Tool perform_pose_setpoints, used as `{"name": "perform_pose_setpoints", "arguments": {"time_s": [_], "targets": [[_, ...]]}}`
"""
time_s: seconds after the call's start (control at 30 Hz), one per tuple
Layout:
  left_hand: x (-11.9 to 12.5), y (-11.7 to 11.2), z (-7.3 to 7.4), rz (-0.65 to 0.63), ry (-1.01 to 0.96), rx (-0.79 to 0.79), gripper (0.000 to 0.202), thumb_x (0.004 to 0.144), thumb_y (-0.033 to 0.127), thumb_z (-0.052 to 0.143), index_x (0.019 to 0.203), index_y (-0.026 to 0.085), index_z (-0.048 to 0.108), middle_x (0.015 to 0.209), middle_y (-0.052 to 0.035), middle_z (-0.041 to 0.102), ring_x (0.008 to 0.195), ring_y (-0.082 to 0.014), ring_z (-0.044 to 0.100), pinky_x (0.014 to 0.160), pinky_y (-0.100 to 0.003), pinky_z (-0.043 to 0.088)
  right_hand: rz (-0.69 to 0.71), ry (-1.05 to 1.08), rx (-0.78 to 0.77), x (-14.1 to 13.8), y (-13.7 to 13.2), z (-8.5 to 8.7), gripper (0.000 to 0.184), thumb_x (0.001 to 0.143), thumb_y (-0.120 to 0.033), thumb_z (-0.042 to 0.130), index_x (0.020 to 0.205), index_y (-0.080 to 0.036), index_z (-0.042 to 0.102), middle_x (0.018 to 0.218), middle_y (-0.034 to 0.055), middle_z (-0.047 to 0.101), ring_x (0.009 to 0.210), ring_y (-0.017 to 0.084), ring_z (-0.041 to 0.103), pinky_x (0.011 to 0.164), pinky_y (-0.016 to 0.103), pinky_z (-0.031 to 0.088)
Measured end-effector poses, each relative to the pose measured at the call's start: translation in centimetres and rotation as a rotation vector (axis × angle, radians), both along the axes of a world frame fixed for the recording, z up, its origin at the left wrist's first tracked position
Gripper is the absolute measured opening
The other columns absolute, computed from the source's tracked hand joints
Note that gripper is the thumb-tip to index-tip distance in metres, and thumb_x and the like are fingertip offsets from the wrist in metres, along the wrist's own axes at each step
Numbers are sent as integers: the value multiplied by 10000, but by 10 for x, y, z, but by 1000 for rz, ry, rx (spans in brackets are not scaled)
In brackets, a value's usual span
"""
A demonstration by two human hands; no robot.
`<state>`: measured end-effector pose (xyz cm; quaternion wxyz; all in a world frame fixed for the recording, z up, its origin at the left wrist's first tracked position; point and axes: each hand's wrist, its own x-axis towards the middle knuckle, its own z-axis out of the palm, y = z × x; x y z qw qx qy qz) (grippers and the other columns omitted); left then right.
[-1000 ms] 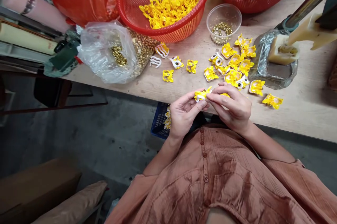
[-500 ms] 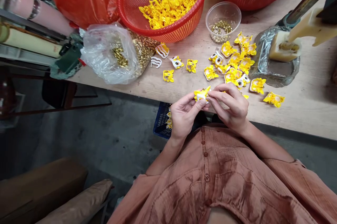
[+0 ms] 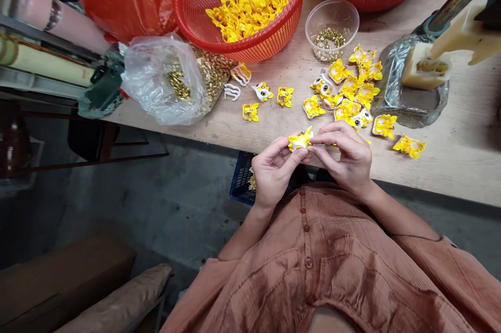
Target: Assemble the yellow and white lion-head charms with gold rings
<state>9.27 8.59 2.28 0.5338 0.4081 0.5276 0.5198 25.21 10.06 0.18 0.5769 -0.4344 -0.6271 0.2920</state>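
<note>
L hand [image 3: 274, 168] + R hand [image 3: 346, 158] both pinch a small yellow-and-white plastic face piece [image 3: 299, 141] betw. fingertips, just over near edge of wooden table [image 3: 450, 166]. Vs 0.5 s ago: same grip, piece in same spot, hands barely shifted. Loose yellow plastic pieces [image 3: 352, 94] lie just beyond R hand. Clear plastic cup [image 3: 350, 17] w/ brass eyelets sits farther back.

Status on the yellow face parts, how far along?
Done: a few faces with eyes lie on the table, more seemingly in the blue crate below. In hand: left hand and right hand pinch one yellow-and-white piece. Left: loose yellow shells by the right hand, plus a well-stocked red basket. Early, I'd judge.
</note>
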Motion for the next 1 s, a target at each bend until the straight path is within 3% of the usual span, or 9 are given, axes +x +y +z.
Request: {"name": "perform_pose_setpoints", "arguments": {"time_s": [0.2,0.37,0.73,1.0], "targets": [[-1,1,0,-17,6,81,277,787,246,918,1054,200,857,980,-38,807,755,-125,761,699,-210,668,18,-38,79,2,-1,-1,172,933,-117,735,1046,-240,777,959,34,711,875,156,699,768,318,595],[-4,1,-3,-9,13,44,313,780,297,928,1067,195,855,971,-44,818,794,-142,774,719,-218,671,14,-90,146,-2,-6,-3,265,942,-97,696,1154,-243,758,992,53,706,884,170,674,756,346,584],[-2,1,-2,-12,-52,-34,353,766,330,941,1070,179,846,889,-50,831,663,-135,763,685,-240,669,2,-5,66,-4,-9,-5,160,917,-137,748,1062,-204,742,999,55,712,925,177,686,804,347,588],[0,-2,-3,-25,-32,10,283,812,278,907,1072,188,844,969,-56,826,675,-128,772,707,-237,679,-41,55,39,-1,-10,-6,223,903,-113,764,1080,-247,779,1001,37,726,907,171,692,791,351,590]]}}
